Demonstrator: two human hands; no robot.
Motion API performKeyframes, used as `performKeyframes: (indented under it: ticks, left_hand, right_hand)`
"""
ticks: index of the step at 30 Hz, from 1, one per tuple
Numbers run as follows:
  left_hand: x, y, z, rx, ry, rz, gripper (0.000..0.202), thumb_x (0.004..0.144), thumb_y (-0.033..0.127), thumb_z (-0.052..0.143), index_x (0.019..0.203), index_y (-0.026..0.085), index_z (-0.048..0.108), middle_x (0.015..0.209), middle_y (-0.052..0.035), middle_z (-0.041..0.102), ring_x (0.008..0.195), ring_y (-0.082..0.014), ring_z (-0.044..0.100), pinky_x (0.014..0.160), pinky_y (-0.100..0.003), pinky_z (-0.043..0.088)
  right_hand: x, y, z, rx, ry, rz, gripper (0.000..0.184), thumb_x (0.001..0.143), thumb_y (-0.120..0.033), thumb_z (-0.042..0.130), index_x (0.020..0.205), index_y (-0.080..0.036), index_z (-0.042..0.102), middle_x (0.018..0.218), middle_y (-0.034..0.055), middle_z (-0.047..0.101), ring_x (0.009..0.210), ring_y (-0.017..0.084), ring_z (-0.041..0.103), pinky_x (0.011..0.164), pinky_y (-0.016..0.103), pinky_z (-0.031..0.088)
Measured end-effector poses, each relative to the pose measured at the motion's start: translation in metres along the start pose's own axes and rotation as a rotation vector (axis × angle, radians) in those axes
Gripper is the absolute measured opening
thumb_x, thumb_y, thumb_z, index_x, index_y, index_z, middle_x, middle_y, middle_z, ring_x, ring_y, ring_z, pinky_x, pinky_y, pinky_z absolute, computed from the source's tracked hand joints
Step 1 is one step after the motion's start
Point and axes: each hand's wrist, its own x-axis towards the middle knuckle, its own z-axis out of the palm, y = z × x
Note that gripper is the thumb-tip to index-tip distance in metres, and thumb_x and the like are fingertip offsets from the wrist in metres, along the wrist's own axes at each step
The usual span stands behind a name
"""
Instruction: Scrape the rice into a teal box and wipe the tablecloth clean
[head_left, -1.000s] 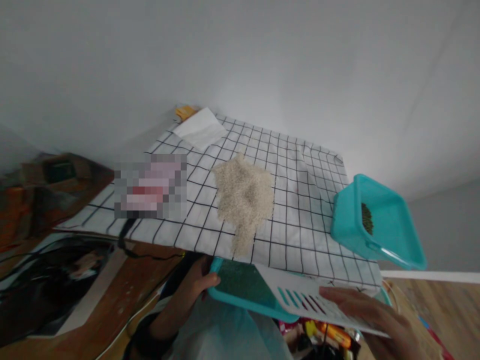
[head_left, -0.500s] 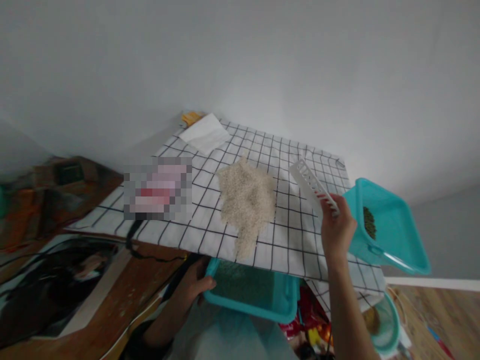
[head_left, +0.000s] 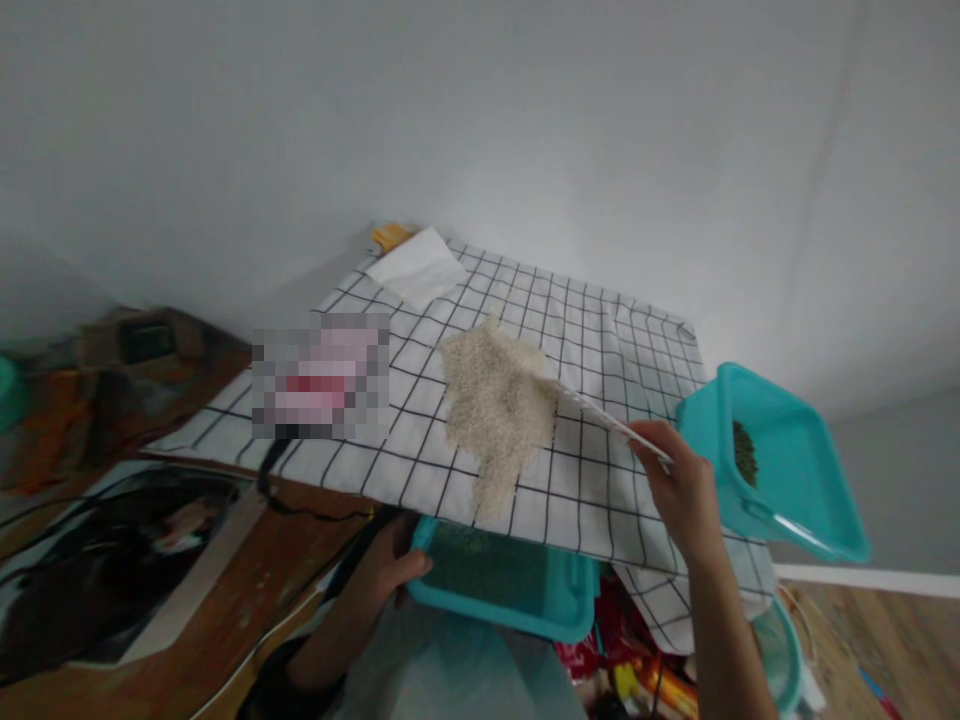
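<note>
A pile of pale rice [head_left: 496, 405] lies on the black-and-white checked cloth [head_left: 420, 460]. My right hand [head_left: 675, 485] is closed on a flat white slotted plastic piece [head_left: 592, 410], whose far edge touches the right side of the rice pile. My left hand [head_left: 390, 575] grips the left rim of a teal tray [head_left: 502, 585] held just below the table's near edge, under the pile's trailing tip. The tray holds a layer of dark green grains.
A second teal tub [head_left: 772, 460] with some green grains sits at the table's right edge. A white folded paper [head_left: 416, 268] lies at the far corner by the wall. A wooden desk with cables [head_left: 225, 580] is at left; colourful packets are below the table.
My right hand lifted the white slotted piece from the teal tray up over the table, then lowered its edge against the right side of the rice pile. The left hand stayed on the tray.
</note>
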Motion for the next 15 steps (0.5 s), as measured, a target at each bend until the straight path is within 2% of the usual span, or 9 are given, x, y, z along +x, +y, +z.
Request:
performKeyframes:
  ticks: [4,7,9,12,15]
  left_hand:
    - [0.001,0.001,-0.004,0.033,-0.04,-0.028,0.018,0.087,0.033,0.063,0.09,0.015,0.062,0.072,0.0036,0.061,0.053,-0.0078,0.054,0.048,-0.021,0.046]
    - [0.002,0.001,-0.005,0.051,-0.055,-0.033,0.022,0.091,0.034,0.058,0.098,0.014,0.062,0.081,0.001,0.064,0.059,-0.0087,0.058,0.052,-0.023,0.05]
    - [0.002,0.002,-0.004,0.054,-0.052,-0.026,0.02,0.089,0.032,0.061,0.096,0.014,0.062,0.076,0.0027,0.062,0.055,-0.0084,0.056,0.049,-0.022,0.047]
    - [-0.001,0.004,0.0,0.045,-0.028,-0.008,0.016,0.077,0.027,0.067,0.088,0.016,0.064,0.062,0.0063,0.059,0.048,-0.0088,0.052,0.042,-0.02,0.039]
    - [-0.007,0.007,0.003,0.07,0.017,0.026,0.019,0.067,0.024,0.066,0.084,0.018,0.065,0.059,0.0063,0.06,0.048,-0.0113,0.053,0.043,-0.021,0.04]
  right_hand:
    - [-0.029,-0.01,-0.01,0.044,-0.065,-0.022,0.018,0.095,-0.026,0.051,0.106,-0.023,0.064,0.102,0.0039,0.074,0.096,0.019,0.07,0.079,0.024,0.054]
    - [-0.042,-0.017,-0.015,0.077,-0.111,-0.026,0.021,0.094,-0.019,0.05,0.11,-0.025,0.063,0.109,0.0024,0.073,0.102,0.018,0.069,0.084,0.025,0.054]
    - [-0.048,-0.02,-0.018,0.084,-0.13,-0.031,0.023,0.094,-0.017,0.05,0.111,-0.026,0.062,0.111,0.0011,0.073,0.103,0.017,0.069,0.085,0.024,0.054]
    - [-0.055,-0.022,-0.02,0.083,-0.141,-0.068,0.025,0.093,-0.014,0.051,0.112,-0.027,0.062,0.11,-0.0003,0.074,0.099,0.016,0.07,0.083,0.022,0.055]
    - [-0.061,-0.024,-0.023,0.084,-0.174,-0.088,0.029,0.093,-0.013,0.051,0.116,-0.028,0.061,0.11,-0.0004,0.074,0.099,0.015,0.071,0.083,0.02,0.055]
